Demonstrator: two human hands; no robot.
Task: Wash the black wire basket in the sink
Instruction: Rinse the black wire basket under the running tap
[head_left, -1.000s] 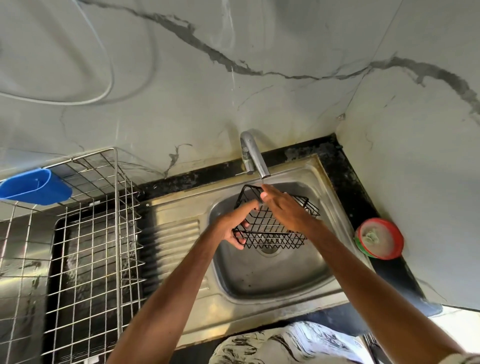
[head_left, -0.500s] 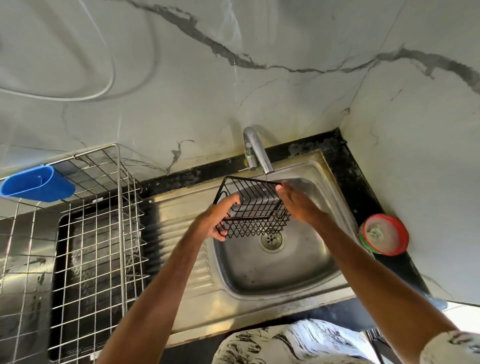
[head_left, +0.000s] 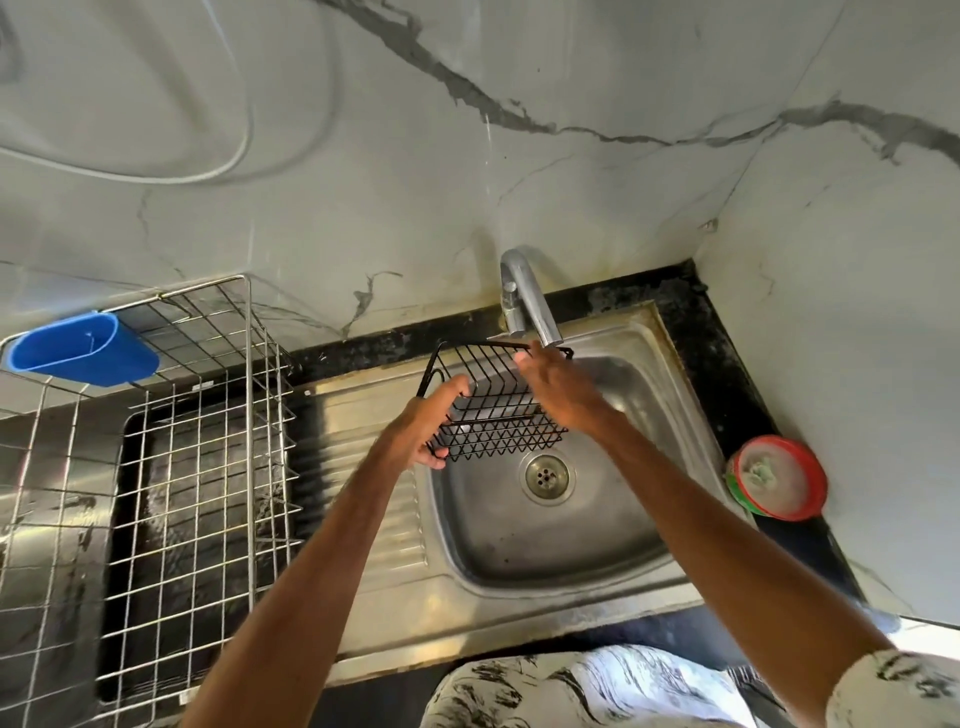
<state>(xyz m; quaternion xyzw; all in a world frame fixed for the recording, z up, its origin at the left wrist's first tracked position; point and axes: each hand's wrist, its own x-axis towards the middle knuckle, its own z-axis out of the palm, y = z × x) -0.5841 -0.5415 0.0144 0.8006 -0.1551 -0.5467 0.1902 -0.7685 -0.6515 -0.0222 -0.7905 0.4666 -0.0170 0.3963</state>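
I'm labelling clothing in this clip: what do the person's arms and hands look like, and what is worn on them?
Both forearms are bare. The left hand and right hand wear no gloves, and no ring, watch or bracelet shows. Near the frame's corner the right arm enters a white sleeve with a black marbled print. No sleeve shows on the left arm.

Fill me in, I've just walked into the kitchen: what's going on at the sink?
A person is holding a black wire basket above the sink bowl, right under the faucet spout. The left hand grips the basket's left end. The right hand lies over its right side, fingertips at the far rim, though its hold is hidden. I can't make out any water running. The basket hangs clear of the drain. A wire dish rack stands to the left.
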